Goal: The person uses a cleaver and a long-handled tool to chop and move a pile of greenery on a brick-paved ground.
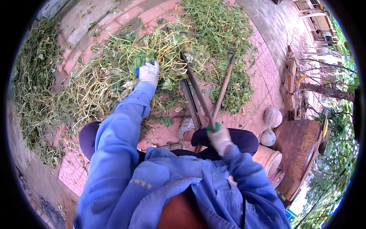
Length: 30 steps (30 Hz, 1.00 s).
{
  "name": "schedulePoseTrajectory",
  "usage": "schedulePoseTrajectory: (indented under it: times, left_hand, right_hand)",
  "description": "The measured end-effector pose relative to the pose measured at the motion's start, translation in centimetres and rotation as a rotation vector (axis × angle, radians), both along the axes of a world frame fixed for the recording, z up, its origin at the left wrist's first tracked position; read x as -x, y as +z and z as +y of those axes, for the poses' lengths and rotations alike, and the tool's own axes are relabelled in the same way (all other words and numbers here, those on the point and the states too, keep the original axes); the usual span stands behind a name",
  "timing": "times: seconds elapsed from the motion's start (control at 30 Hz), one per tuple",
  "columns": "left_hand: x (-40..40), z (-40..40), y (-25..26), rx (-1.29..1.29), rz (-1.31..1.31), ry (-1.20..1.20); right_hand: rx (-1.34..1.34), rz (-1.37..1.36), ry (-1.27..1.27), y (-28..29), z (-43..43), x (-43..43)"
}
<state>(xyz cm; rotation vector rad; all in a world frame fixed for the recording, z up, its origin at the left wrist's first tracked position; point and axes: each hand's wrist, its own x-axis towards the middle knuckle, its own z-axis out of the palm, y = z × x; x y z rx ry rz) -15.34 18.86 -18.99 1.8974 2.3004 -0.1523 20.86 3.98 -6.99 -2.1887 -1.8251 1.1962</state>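
My left hand [148, 73], in a white work glove with blue fingertips, is closed on a bunch of cut green vines [163, 51] in front of me. My right hand [219, 137], in a white glove with green at the fingers, grips the near end of a long dark blade or bar [198, 91]. Its far end reaches into the vines. Beneath it stands a narrow metal-edged channel or frame [190, 100], sloping towards my feet. To its right lies a wooden-handled tool [226, 83] with metal tines at its far end, partly over the greens.
Piles of vines lie at the left [34, 86] and at the top right [217, 25] on pink paving. Two pale round gourds or pumpkins [273, 117], buckets [273, 163] and a large brown vat [297, 154] stand at my right. Stacked bricks [289, 80] lie beyond them.
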Motion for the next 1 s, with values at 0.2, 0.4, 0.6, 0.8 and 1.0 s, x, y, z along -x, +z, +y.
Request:
schedulePoseTrajectory:
  times: [0.2, 0.4, 0.6, 0.8, 1.0]
  left_hand:
    - [0.0, 0.2, 0.5, -0.001, 0.028, -0.027]
    - [2.9, -1.5, 5.2, 0.002, -0.089, 0.040]
    - [6.0, -3.1, 9.8, -0.077, -0.162, 0.239]
    - [2.9, -3.5, 12.7, -0.259, -0.078, 0.028]
    - [-1.6, -5.2, 12.2, -0.344, -0.129, -0.270]
  right_hand:
    - [-0.103, 0.063, 0.001, -6.4, -1.4, -0.2]
    - [-0.336, -0.262, 0.299, 16.1, 6.3, 1.0]
    - [-0.497, -0.351, 0.576, 31.2, 22.0, 9.5]
    - [-0.461, -0.386, 0.541, 35.5, 37.7, 16.6]
    - [-0.408, -0.410, 0.567, 34.4, 43.7, 19.0]
